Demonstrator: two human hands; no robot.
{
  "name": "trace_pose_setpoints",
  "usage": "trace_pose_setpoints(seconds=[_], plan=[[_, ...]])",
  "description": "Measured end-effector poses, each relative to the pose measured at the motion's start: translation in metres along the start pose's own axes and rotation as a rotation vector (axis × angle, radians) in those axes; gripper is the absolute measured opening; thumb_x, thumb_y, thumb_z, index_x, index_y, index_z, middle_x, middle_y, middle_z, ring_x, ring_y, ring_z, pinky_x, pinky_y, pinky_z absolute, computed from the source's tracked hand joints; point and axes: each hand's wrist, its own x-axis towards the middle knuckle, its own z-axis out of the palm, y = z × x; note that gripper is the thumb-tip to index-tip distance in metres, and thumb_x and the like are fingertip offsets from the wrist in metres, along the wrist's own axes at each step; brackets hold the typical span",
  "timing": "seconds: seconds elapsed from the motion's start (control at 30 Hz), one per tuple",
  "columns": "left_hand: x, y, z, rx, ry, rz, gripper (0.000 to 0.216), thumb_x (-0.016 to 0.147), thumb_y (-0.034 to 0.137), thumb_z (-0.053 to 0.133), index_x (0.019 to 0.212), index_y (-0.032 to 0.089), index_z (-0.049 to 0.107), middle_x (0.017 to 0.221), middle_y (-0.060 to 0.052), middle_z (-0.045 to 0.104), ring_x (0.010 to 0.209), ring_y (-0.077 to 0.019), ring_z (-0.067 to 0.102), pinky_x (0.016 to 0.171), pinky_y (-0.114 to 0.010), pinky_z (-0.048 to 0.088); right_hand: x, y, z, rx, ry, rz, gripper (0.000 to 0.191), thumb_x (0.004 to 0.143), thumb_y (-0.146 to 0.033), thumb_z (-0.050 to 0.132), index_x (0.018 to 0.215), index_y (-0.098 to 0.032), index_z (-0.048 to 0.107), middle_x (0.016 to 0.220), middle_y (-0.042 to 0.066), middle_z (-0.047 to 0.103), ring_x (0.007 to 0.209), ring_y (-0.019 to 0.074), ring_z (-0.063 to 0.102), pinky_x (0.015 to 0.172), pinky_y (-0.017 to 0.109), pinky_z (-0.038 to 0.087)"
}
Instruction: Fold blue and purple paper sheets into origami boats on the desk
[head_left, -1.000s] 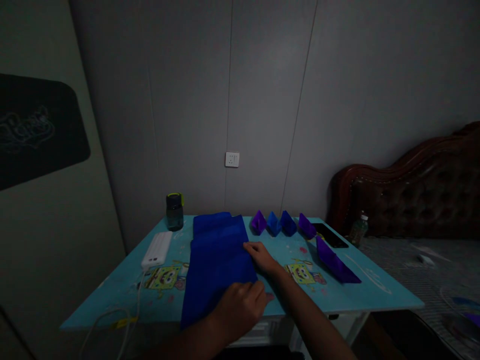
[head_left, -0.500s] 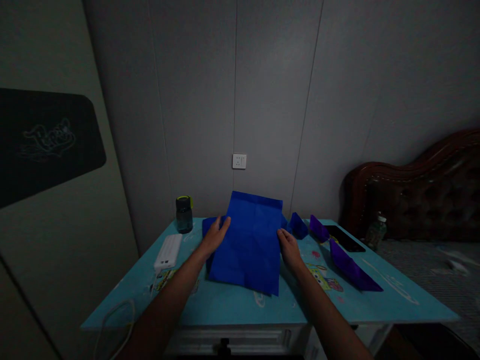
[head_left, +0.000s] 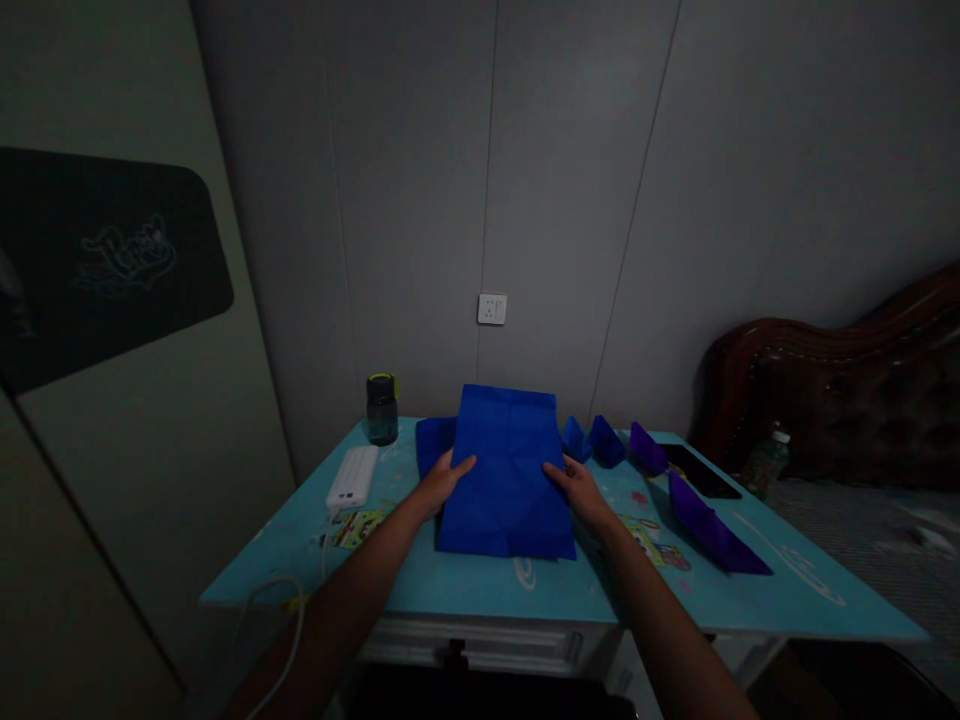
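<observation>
A blue paper sheet stands tilted up off the light blue table, its far edge raised toward the wall. My left hand holds its left edge and my right hand holds its right edge, fingers pressed on the paper. More blue paper lies flat behind it on the left.
Small folded blue paper boats and purple ones sit at the back right. A long folded purple paper lies on the right, beside a black phone. A white power bank with cable and a dark bottle stand left. A bed is at the right.
Both hands have lifted the top blue sheet off the stack and brought it nearer me, gripping its two side edges. The camera has shifted left.
</observation>
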Motion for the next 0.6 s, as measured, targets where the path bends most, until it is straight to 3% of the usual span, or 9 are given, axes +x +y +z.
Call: trace_pose_setpoints(seconds=[0.13, 0.5, 0.6], plan=[[-0.0013, -0.0027, 0.0008, -0.023, 0.009, 0.031, 0.061, 0.070, 0.036, 0.080, 0.123, 0.018, 0.057, 0.112, -0.011, 0.071, 0.096, -0.0245, 0.068, 0.091, -0.041, 0.051, -0.0002, 0.0025, 0.0003, 0.020, -0.002, -0.009, 0.051, 0.071, -0.045, 0.075, 0.113, -0.019, 0.061, 0.096, 0.008, 0.074, 0.079, 0.0246, 0.069, 0.075, 0.039, 0.054], [-0.0013, -0.0033, -0.0027, -0.060, -0.006, 0.010, 0.052, 0.070, 0.039, 0.078, 0.112, 0.014, 0.063, 0.100, -0.011, 0.073, 0.085, -0.0243, 0.070, 0.085, -0.039, 0.052, -0.0040, -0.0024, 0.0070, 0.014, 0.076, 0.017, 0.062, 0.066, -0.038, 0.076, 0.123, -0.024, 0.055, 0.092, 0.004, 0.074, 0.070, 0.0228, 0.068, 0.063, 0.033, 0.052], [-0.0005, -0.0027, -0.0013, -0.071, -0.016, 0.045, 0.055, 0.071, 0.039, 0.077, 0.119, 0.016, 0.060, 0.110, -0.011, 0.071, 0.094, -0.0263, 0.068, 0.088, -0.040, 0.051, -0.0024, -0.0007, 0.0061, 0.046, 0.091, 0.029, 0.060, 0.064, -0.034, 0.075, 0.120, -0.024, 0.057, 0.090, 0.003, 0.074, 0.071, 0.0235, 0.068, 0.064, 0.033, 0.052]])
